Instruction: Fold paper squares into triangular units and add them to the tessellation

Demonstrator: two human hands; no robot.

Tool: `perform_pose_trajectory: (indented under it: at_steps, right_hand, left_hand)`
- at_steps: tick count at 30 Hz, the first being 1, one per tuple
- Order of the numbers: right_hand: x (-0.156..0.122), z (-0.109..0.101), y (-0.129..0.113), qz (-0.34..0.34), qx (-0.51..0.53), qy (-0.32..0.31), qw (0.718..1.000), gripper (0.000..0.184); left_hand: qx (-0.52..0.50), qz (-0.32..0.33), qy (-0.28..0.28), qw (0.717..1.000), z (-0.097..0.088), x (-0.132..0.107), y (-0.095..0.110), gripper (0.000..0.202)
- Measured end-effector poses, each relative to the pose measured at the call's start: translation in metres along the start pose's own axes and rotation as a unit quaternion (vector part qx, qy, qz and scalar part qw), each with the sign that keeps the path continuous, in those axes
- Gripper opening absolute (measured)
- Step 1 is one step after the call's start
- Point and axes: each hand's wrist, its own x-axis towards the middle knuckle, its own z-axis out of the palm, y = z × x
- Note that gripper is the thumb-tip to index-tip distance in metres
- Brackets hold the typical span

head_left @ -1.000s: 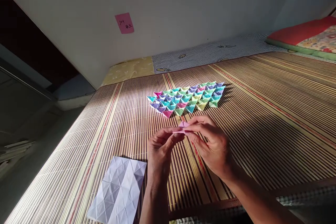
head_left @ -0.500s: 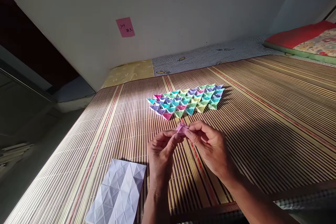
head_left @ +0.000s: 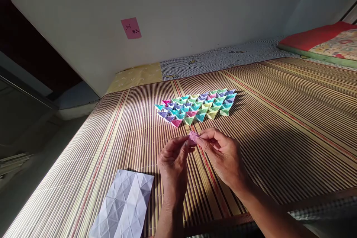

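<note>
A small pink piece of folded paper is pinched between my two hands, above the slatted mat. My left hand grips its left side with thumb and index finger. On the other side, my right hand holds the right edge between thumb and fingertips. Part of the paper is hidden by the fingers. Just beyond the hands stand rows of small folded paper pieces in teal, green, purple, yellow and pink. A creased white paper sheet lies to the left of my left forearm.
The bamboo slat mat covers the wide surface under everything. Patterned cloth runs along the wall behind it. A red and floral folded bedding piece lies at the far right. A pink note is stuck to the wall.
Both hands stay on the pink paper, which has turned slightly between the fingers. The whole view has shifted a little.
</note>
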Motion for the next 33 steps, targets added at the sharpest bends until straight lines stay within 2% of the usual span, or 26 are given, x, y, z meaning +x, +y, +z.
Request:
perform_pose_trajectory:
  at_steps: [10,15,21,26,33]
  right_hand:
    - [-0.0014,0.001,-0.0075,0.002,-0.019,0.004,1.0,0.024]
    - [-0.0015,0.001,-0.0051,-0.016,-0.055,-0.002,0.998,0.019]
    - [0.0005,0.0006,-0.0029,-0.038,-0.049,-0.018,0.998,0.012]
    - [0.0001,0.0011,-0.0054,-0.059,-0.06,-0.011,0.996,0.015]
    - [-0.0005,-0.0004,-0.0072,-0.081,-0.117,-0.003,0.99,0.017]
  left_hand:
    - [0.016,-0.002,0.021,1.0,0.0014,-0.0035,-0.0007,0.013]
    - [0.024,0.001,0.015,1.0,0.0037,-0.003,0.0033,0.013]
    - [-0.002,-0.018,0.021,1.0,0.0046,-0.0013,0.0021,0.017]
    - [-0.012,-0.018,0.008,1.0,0.006,-0.003,-0.0007,0.016]
    - [0.016,-0.01,0.021,1.0,0.0088,-0.006,0.0002,0.015]
